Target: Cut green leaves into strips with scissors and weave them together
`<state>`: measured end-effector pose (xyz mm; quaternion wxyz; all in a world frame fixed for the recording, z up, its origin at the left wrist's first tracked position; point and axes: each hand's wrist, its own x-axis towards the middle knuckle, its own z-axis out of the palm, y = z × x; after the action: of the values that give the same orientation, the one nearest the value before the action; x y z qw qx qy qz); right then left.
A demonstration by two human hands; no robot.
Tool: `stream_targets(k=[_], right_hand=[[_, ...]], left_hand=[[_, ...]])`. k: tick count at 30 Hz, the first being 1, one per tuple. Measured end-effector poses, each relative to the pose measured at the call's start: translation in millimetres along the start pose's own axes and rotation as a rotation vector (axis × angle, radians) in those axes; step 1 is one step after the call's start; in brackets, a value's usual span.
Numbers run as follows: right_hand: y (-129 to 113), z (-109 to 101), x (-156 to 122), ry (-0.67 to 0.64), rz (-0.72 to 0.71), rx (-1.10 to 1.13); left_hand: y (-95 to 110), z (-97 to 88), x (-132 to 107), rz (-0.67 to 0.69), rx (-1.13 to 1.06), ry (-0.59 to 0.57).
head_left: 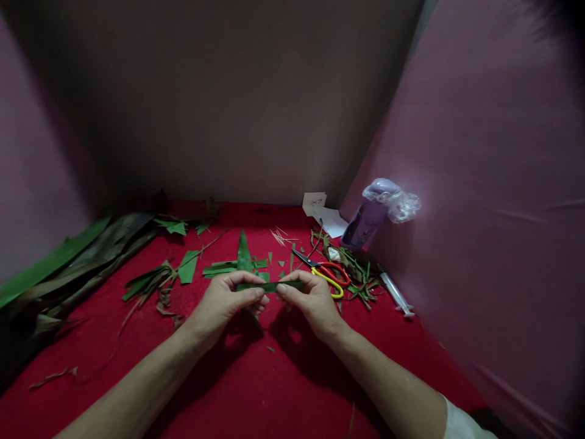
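Observation:
A narrow dark green leaf strip [271, 287] is stretched level between my hands, above the red cloth [260, 378]. My left hand [233, 296] pinches its left part between thumb and fingers. The right part is pinched the same way by my right hand [311, 297]. Just behind the left fingers, a pointed green leaf piece [244, 251] stands out, and several cut leaf strips [220, 268] lie beside it. Scissors [326, 271] with red and yellow handles rest behind my right hand, blades pointing to the back left.
Wooden picks [280, 236] and white papers [329, 221] lie toward the back. On the right are a purple bottle [365, 219] with plastic wrap, leaf scraps [361, 271] and a syringe [395, 294]. Long leaves [68, 259] and a leaf bundle [153, 277] occupy the left. Walls enclose the sides and back.

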<state>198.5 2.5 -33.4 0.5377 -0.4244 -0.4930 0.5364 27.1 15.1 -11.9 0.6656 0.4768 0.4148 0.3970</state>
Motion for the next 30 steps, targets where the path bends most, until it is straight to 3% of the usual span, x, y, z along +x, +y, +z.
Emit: stream_targets(k=[30], right_hand=[[3.4,-1.3,1.3,-0.014,-0.066,-0.055]], left_hand=[[0.6,1.0,0.5,0.031,0.111,0.037]])
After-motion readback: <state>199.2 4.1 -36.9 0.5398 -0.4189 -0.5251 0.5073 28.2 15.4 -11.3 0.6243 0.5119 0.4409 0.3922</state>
